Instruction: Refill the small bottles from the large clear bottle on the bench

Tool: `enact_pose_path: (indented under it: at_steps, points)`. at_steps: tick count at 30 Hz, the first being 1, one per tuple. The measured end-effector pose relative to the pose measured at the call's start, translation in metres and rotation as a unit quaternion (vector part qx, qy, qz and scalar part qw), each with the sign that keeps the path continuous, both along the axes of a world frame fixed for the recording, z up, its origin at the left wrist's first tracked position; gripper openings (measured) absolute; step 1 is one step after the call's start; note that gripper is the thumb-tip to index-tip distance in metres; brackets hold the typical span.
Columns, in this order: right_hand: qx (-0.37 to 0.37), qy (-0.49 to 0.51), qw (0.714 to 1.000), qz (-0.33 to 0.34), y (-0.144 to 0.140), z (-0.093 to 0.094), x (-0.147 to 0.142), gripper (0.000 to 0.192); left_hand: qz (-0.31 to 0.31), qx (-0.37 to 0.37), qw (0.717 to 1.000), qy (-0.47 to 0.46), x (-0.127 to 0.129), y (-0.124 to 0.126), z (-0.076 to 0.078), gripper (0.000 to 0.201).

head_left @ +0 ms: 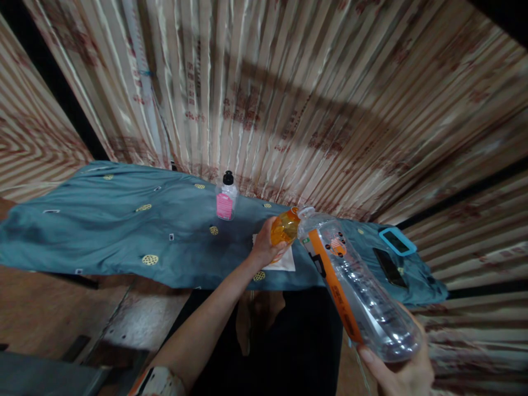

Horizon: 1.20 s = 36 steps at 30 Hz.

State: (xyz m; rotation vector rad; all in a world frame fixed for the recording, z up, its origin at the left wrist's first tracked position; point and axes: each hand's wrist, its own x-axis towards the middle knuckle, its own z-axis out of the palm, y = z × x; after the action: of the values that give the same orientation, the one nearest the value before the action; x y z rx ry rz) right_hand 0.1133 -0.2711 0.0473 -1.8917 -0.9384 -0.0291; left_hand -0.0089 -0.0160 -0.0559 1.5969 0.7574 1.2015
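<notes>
My left hand [264,246] is wrapped round a small bottle of orange liquid [284,227], which leans to the right over a white cloth or paper [285,262]. My right hand [406,368] grips the base of a large clear plastic bottle [363,275] with an orange label. That big bottle is tilted, its neck pointing up and left, and its mouth meets the top of the small bottle. Inside the large bottle little or no liquid shows. Whether the two mouths touch, I cannot tell.
A clear bottle with a black cap and pink label [225,203] stands upright on the teal patterned cloth [103,220]. At the right lie a dark phone [389,267] and a blue-framed device [397,241]. A pleated curtain [264,99] hangs behind.
</notes>
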Motion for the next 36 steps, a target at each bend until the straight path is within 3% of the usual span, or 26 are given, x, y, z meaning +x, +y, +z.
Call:
enact_pose_path:
  at_steps: [10,18,27,36]
  points:
    - [-0.008,0.013,1.000,0.000,-0.001,-0.003,0.009,0.097,0.002,0.000,1.000,0.007,-0.001,-0.001,0.003,0.070]
    - [0.020,0.050,0.999,-0.002,0.001,-0.002,-0.002,0.094,0.003,0.005,1.000,0.008,0.000,0.001,0.000,0.071]
    - [0.019,0.073,0.997,-0.019,0.003,-0.001,-0.009,0.104,0.004,0.007,1.000,0.010,-0.001,0.001,-0.001,0.070]
    - [0.025,0.046,0.999,-0.004,0.002,-0.003,-0.006,0.098,-0.006,0.029,0.999,0.015,-0.001,0.003,-0.004,0.069]
